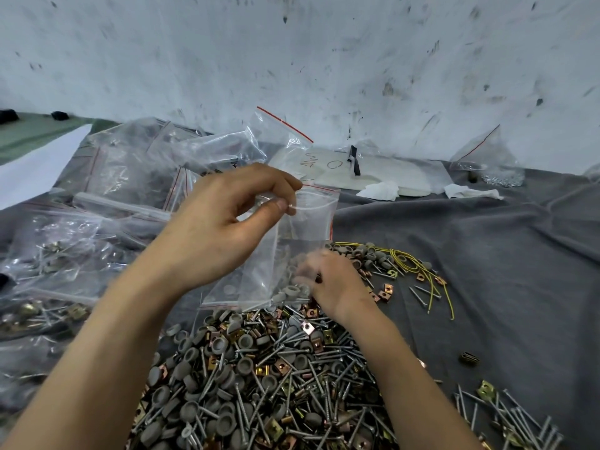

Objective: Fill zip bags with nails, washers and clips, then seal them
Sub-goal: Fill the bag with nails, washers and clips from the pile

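- Thumb (272, 206) and index finger of the left hand (224, 219) were pressed together, pinching the top edge of a clear zip bag (305, 228) just at its red strip; the other fingers were curled loosely behind.
- The zip bag hung down from this pinch, mouth up, above the far edge of the pile (259, 378). A few grey washers (289, 291) were seen at its bottom, but inside or behind the plastic I could not tell.
- The right hand (331, 285) was low, beside the bag's lower right corner, w/ its fingers down in the loose parts. It was blurred, so I could not tell if the fingers were spread or held something.
- The pile lay btw. both forearms: grey washers, silver nails (311, 362) and copper and brass clips (306, 326), all mixed.
- More nails were scattered at the near right, apart from the pile.
- A yellow wire (418, 271) lay among parts to the right of the right hand.
- All was on a grey cloth (487, 248) w/ folds.
- On the left, filled bags (65, 254) were heaped, some w/ nails and clips visible.
- Behind the bag, crumpled tissue (381, 190) lay near a stained white wall (292, 43).
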The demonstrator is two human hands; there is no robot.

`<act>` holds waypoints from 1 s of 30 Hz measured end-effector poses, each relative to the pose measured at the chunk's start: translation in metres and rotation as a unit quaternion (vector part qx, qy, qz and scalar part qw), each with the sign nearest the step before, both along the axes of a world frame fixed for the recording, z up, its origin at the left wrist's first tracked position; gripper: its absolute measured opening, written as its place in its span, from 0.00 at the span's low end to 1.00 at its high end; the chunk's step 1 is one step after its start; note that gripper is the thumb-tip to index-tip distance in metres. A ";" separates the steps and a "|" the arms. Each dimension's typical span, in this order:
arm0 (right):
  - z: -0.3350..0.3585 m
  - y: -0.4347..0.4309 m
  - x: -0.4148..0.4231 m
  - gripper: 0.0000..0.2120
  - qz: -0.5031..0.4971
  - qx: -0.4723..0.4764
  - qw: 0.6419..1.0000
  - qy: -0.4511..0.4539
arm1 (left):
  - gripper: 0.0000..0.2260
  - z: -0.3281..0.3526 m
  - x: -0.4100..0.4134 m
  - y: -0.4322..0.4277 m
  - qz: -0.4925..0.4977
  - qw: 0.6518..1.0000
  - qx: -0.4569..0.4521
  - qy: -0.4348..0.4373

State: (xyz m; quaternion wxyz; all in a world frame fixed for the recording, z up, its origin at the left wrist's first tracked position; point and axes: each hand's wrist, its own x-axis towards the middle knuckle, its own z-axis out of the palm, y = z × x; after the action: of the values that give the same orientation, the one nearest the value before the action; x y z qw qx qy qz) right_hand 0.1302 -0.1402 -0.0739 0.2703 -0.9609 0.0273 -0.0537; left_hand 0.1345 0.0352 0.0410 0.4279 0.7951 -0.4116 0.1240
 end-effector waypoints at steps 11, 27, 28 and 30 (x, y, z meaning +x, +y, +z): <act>0.024 -0.009 -0.009 0.03 -0.032 0.178 0.983 -0.027 | 0.07 -0.002 0.000 -0.002 -0.009 1.000 0.003 0.001; 0.093 -0.016 -0.048 0.04 0.020 0.352 0.907 -0.229 | 0.07 -0.005 0.000 -0.006 -0.038 0.999 0.016 -0.034; 0.093 -0.019 -0.047 0.04 0.018 0.365 0.899 -0.241 | 0.07 -0.005 0.001 -0.006 -0.038 0.999 0.014 -0.032; 0.088 -0.026 -0.044 0.06 -0.007 0.388 0.883 -0.266 | 0.07 -0.006 0.001 -0.005 -0.035 0.999 0.009 -0.029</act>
State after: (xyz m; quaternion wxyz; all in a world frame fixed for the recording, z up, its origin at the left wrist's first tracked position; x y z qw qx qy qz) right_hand 0.0867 -0.1666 0.0140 0.6180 -0.7289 -0.0202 -0.2939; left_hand 0.1356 0.0299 0.0352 0.4125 0.7804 -0.4523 0.1278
